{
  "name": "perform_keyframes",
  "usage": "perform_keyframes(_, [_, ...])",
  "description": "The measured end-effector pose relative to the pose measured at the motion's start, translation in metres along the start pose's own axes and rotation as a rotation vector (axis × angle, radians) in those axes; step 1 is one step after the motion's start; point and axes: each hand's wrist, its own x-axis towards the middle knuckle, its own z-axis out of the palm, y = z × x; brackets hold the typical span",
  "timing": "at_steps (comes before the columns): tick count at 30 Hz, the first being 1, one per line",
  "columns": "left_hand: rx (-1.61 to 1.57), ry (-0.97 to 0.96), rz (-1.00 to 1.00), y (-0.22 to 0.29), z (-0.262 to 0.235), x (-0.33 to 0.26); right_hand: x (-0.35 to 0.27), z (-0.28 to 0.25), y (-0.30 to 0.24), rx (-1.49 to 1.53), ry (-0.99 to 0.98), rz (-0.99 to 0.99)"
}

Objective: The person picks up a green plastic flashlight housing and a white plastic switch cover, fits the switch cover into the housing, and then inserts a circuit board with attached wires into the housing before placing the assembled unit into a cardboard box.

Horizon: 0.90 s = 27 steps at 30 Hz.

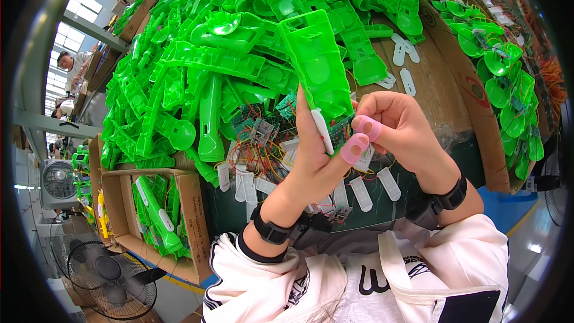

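Note:
My left hand (308,161) is closed around the lower end of a bright green plastic housing half (317,54), held up over the bench. A white oblong plate (321,130) lies along its lower left side, by my palm. At the bottom of the housing, a small green circuit board (341,134) shows between my hands. My right hand (399,128) is beside that board with thumb and fingertip pinched together; whatever is between them is too small to make out. Pink finger covers sit on both thumbs and a right fingertip.
A large heap of green housings (239,54) fills the far left and middle. Wired circuit boards (263,128) and white plates (360,194) lie on the bench near my hands. Cardboard boxes of green parts stand left (197,227) and right (478,125). A fan (107,268) is lower left.

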Motion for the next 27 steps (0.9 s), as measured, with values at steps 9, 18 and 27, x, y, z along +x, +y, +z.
perform_keyframes(9, [0.003,0.039,0.045,-0.0031,0.0016,0.0023,0.0003,-0.0034,0.0013,-0.090,-0.034,-0.003])
perform_keyframes(18, [-0.060,0.063,0.043,-0.0011,0.0033,0.0008,0.0027,-0.0010,0.0046,0.039,-0.103,-0.035])
perform_keyframes(27, [-0.058,0.023,0.057,-0.0011,0.0043,-0.0011,0.0035,-0.0085,0.0085,0.209,-0.207,0.141])
